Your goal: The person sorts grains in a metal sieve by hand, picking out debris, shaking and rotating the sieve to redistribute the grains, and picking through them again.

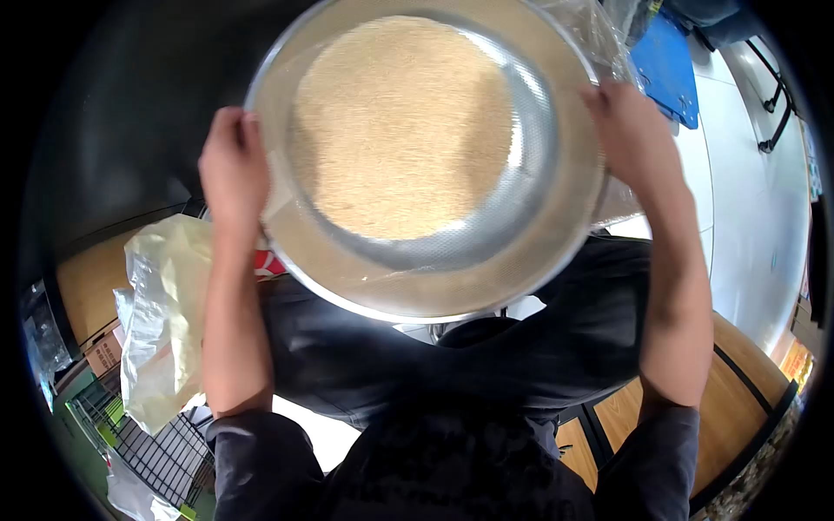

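A large round metal sieve with a perforated bottom is held up over my lap. Pale tan grains lie in a broad round layer on its mesh, shifted toward the left. They are streaked by motion blur, so their exact kind is unclear. My left hand is closed on the left rim, thumb at the edge. On the opposite side, my right hand grips the right rim. Bare shiny mesh shows along the right and lower parts of the sieve bottom.
Clear plastic sheeting hangs behind the sieve at right, near a blue board. A yellowish plastic bag is at left above a black wire basket. A wooden surface lies at lower right.
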Motion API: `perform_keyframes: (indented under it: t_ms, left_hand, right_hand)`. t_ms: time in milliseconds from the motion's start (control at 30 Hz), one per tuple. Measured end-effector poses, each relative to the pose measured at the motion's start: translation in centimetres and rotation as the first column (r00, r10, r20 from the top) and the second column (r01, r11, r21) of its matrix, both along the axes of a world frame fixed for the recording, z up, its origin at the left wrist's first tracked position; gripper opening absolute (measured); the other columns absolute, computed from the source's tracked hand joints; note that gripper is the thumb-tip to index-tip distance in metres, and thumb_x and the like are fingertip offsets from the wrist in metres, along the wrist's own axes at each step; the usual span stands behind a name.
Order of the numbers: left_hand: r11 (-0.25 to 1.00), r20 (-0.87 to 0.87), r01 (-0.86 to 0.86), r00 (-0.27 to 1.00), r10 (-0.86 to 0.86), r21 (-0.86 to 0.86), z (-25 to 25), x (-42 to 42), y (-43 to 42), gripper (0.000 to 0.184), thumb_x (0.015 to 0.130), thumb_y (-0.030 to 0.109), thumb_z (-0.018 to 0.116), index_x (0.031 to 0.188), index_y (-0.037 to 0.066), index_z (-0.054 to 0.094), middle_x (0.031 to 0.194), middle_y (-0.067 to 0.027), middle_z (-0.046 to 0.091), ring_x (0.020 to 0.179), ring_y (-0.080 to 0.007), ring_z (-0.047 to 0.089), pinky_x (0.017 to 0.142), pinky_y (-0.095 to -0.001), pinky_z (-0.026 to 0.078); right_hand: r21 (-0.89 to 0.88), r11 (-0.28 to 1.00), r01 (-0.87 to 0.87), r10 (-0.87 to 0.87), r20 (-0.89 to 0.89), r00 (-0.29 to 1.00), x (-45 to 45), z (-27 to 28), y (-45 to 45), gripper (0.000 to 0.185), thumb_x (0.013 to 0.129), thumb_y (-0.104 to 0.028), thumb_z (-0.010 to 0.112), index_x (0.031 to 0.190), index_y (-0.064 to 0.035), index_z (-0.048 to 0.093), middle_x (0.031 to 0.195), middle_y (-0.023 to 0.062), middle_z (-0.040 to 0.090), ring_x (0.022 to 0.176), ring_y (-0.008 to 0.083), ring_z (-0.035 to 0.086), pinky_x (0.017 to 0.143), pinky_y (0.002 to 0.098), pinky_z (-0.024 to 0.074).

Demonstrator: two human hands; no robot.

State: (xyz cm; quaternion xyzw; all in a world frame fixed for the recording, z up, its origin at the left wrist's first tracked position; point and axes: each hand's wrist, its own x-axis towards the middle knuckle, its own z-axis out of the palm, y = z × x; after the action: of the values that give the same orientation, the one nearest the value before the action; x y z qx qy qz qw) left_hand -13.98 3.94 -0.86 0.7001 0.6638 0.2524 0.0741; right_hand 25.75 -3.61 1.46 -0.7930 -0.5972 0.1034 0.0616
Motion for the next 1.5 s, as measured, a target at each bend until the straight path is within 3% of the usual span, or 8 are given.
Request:
perform_keyframes:
  t_ms: [567, 767, 900, 1067, 1200, 1333, 1467, 1500]
  left_hand:
    - [0.993, 0.223, 0.001, 0.975, 0.026, -0.12, 0.2, -2.1, 0.2, 0.024, 0.104, 0.022, 0.058, 0.103, -0.001, 0.067, 0.088, -0.0238, 0.071, 0.081, -0.0422, 0.07, 0.073, -0.0443, 0.054]
    - [0.998, 0.066, 0.019, 0.998, -0.016, -0.056, -2.1, 1.6, -1.1, 0.026, 0.104, 0.023, 0.057, 0.105, -0.002, 0.065, 0.089, -0.0268, 0.07, 0.084, -0.0454, 0.07, 0.077, -0.048, 0.054]
    - [0.986, 0.259, 0.013, 0.965, 0.031, -0.167, -0.6, -1.4, 0.5, 0.022, 0.102, 0.018, 0.059, 0.105, -0.004, 0.065, 0.09, -0.0251, 0.072, 0.083, -0.0397, 0.072, 0.077, -0.0429, 0.055]
    - [0.996, -0.026, 0.061, 0.998, -0.06, 0.071, -2.6, 1.5, -1.1, 0.021, 0.106, 0.014, 0.056, 0.11, -0.003, 0.065, 0.091, -0.0151, 0.074, 0.082, -0.0176, 0.071, 0.075, -0.0328, 0.055]
    - [0.964, 0.299, -0.028, 0.948, 0.109, -0.263, 0.6, -3.7, 0.4, 0.022, 0.102, 0.017, 0.06, 0.114, 0.0, 0.062, 0.101, -0.0239, 0.072, 0.095, -0.0367, 0.073, 0.084, -0.0428, 0.054]
    - [0.997, 0.019, -0.027, 0.999, 0.029, -0.07, -1.0, 2.9, -2.3, 0.022, 0.104, 0.017, 0.059, 0.113, -0.002, 0.064, 0.096, -0.0183, 0.074, 0.091, -0.0225, 0.074, 0.081, -0.0377, 0.055]
    - [0.995, 0.103, 0.003, 0.995, 0.007, -0.096, -0.6, -2.5, -0.4, 0.021, 0.104, 0.015, 0.058, 0.112, -0.004, 0.064, 0.09, -0.0175, 0.073, 0.078, -0.0212, 0.068, 0.074, -0.0347, 0.053]
    - [0.988, 0.234, -0.03, 0.97, 0.065, -0.153, 0.2, -2.6, -0.2, 0.022, 0.101, 0.016, 0.061, 0.11, -0.004, 0.064, 0.095, -0.0228, 0.074, 0.087, -0.0354, 0.074, 0.075, -0.0429, 0.057]
  right_hand:
    - [0.008, 0.997, 0.072, -0.073, 0.036, 0.997, -2.0, 1.0, 0.4, 0.042, 0.105, -0.038, 0.054, 0.101, 0.0001, 0.07, 0.096, 0.0283, 0.071, 0.096, 0.0485, 0.067, 0.085, 0.0532, 0.0518]
    - [0.035, 0.989, 0.144, -0.147, 0.122, 0.981, -1.1, 1.7, 1.0, 0.042, 0.105, -0.039, 0.054, 0.099, -0.0006, 0.07, 0.095, 0.0278, 0.071, 0.096, 0.0483, 0.067, 0.085, 0.0535, 0.0518]
    - [-0.036, 0.999, 0.019, -0.019, -0.003, 1.0, -1.9, 1.5, 0.8, 0.041, 0.105, -0.039, 0.054, 0.102, -0.0017, 0.07, 0.095, 0.0253, 0.073, 0.092, 0.0472, 0.069, 0.083, 0.0531, 0.053]
    - [0.025, 0.991, 0.134, -0.136, 0.173, 0.975, -1.0, 1.4, 1.4, 0.043, 0.106, -0.039, 0.052, 0.102, -0.0012, 0.072, 0.095, 0.0256, 0.073, 0.095, 0.047, 0.069, 0.086, 0.0537, 0.0524]
    - [-0.11, 0.994, -0.001, 0.005, 0.036, 0.999, -4.5, 1.8, 1.1, 0.043, 0.107, -0.039, 0.051, 0.107, -0.0018, 0.072, 0.097, 0.026, 0.073, 0.098, 0.0468, 0.069, 0.087, 0.0532, 0.0522]
    - [-0.024, 0.986, 0.165, -0.162, 0.104, 0.981, 0.1, 1.3, 1.6, 0.043, 0.105, -0.041, 0.054, 0.105, -0.0018, 0.072, 0.101, 0.0269, 0.072, 0.099, 0.0472, 0.068, 0.089, 0.0528, 0.0521]
    - [-0.016, 0.999, 0.047, -0.046, 0.047, 0.998, -3.0, 0.9, 1.0, 0.044, 0.105, -0.041, 0.054, 0.105, -0.0006, 0.071, 0.101, 0.0267, 0.072, 0.1, 0.0475, 0.067, 0.087, 0.0533, 0.052]
    - [-0.015, 0.998, 0.068, -0.067, 0.05, 0.997, -2.3, 1.2, 0.8, 0.044, 0.105, -0.041, 0.054, 0.105, -0.0006, 0.071, 0.101, 0.0267, 0.072, 0.1, 0.0475, 0.067, 0.087, 0.0533, 0.052]
